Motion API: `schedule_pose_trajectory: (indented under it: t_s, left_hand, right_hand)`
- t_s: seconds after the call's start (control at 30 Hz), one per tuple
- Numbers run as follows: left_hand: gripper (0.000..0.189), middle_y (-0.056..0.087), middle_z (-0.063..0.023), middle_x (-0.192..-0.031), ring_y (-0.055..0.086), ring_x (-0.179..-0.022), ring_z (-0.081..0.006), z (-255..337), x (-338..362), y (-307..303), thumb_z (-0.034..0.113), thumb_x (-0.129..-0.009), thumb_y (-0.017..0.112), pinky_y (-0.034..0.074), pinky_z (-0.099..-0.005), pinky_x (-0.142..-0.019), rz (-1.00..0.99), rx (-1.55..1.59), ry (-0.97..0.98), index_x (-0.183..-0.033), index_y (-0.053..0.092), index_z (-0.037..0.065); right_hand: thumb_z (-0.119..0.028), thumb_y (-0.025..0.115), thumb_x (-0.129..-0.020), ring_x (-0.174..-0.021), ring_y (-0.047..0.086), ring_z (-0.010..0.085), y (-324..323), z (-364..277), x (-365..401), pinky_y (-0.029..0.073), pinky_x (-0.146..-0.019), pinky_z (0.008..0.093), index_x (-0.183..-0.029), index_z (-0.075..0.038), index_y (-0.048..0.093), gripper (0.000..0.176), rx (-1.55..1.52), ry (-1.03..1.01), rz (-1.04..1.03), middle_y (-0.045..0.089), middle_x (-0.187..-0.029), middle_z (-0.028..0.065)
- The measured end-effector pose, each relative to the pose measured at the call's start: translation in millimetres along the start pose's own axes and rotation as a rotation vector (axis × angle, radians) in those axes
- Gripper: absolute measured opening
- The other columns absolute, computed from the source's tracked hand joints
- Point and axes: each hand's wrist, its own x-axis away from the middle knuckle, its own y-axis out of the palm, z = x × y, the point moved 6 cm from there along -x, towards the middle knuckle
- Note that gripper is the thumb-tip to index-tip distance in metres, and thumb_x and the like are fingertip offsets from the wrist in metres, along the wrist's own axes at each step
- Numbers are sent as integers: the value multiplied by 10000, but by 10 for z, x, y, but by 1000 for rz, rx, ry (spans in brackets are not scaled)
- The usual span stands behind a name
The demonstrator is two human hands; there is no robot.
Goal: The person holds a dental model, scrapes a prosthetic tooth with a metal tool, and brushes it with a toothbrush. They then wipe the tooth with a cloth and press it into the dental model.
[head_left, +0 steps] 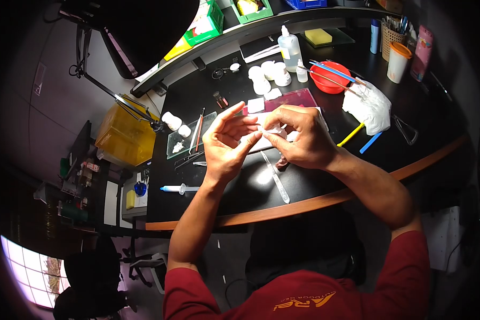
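Small white crumpled wad point(274, 130), likely light and soft; pinched endwise by left hand point(226, 146) at 9 o'clock, right hand point(304, 143) at 3 o'clock.

1. The right hand point(301, 138) pinches a small white piece point(274, 129) above the black desk point(314, 184).
2. The left hand point(226, 146) faces it with fingers spread, its fingertips at the piece.
3. A slim metal tool point(276, 181) lies on the desk just below the hands.
4. A syringe point(180, 188) lies at the desk's left edge.
5. A red bowl point(330, 77) with sticks across it sits at the far side, beside a crumpled white cloth point(368, 106).
6. A yellow tool point(350, 134) and a blue tool point(370, 142) lie near the cloth.
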Motion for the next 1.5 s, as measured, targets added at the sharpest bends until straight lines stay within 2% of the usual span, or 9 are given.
schedule_pose_trajectory:
  t_s: [0.6,0.8,0.9,1.0,1.1,1.3,1.4,1.43,1.5]
  left_hand:
    - [607,745,-184,-1099,723,-1054,-217,51,9,32,-87,-863,772,568,-350,-977,1,-77,-15,-1414,520,-48]
    - [584,752,-190,-1074,734,-1037,-229,103,28,51,-77,-844,795,572,-347,-966,-7,-223,87,-1374,554,-51]
    - [568,754,-184,-1067,737,-1030,-218,105,40,52,-90,-843,784,580,-337,-952,-21,-227,123,-1365,566,-47]
    - [563,754,-181,-1065,738,-1029,-212,117,37,58,-97,-846,774,585,-332,-946,-32,-199,135,-1367,566,-44]
    - [565,754,-181,-1063,738,-1026,-214,109,39,64,-90,-850,775,590,-332,-942,-27,-188,118,-1371,559,-45]
    - [570,754,-190,-1062,739,-1011,-216,81,25,48,-61,-862,787,592,-340,-940,6,-141,36,-1380,549,-48]
    - [575,754,-193,-1067,738,-1007,-213,63,19,47,-55,-864,791,591,-339,-937,10,-126,6,-1385,548,-46]
    - [575,754,-191,-1067,739,-1004,-210,58,27,45,-55,-864,791,592,-336,-934,9,-120,-5,-1384,548,-44]
    - [573,756,-188,-1060,739,-1003,-206,47,28,40,-56,-863,791,593,-332,-932,9,-170,0,-1383,550,-42]
  right_hand:
    - [3,766,-847,-765,738,186,-1,-40,-3,590,-641,292,-955,-16,695,131,64,-103,35,727,-897,115]
    - [-32,749,-903,-768,718,132,3,24,0,591,-623,275,-957,14,707,82,-9,37,10,712,-860,97]
    - [-73,763,-866,-672,675,188,29,84,13,508,-589,318,-918,1,712,104,-130,113,51,659,-794,116]
    - [-88,768,-874,-677,676,178,34,127,5,517,-591,312,-906,-1,714,107,-125,98,71,662,-818,110]
    - [-101,773,-872,-698,680,176,34,96,8,527,-589,311,-890,-2,716,115,-254,255,68,661,-842,107]
    - [-99,787,-843,-715,692,190,46,111,7,543,-577,304,-941,3,728,153,-164,52,87,676,-872,124]
    - [-32,784,-859,-827,733,175,-1,-28,-14,579,-672,284,-1043,1,741,191,66,-57,-27,716,-963,123]
    - [-13,785,-831,-816,735,220,6,-29,-8,580,-707,298,-1055,5,738,230,93,-61,-21,715,-946,140]
    - [-11,780,-831,-802,732,220,27,9,8,573,-688,301,-1047,-1,742,219,103,-100,1,717,-919,138]
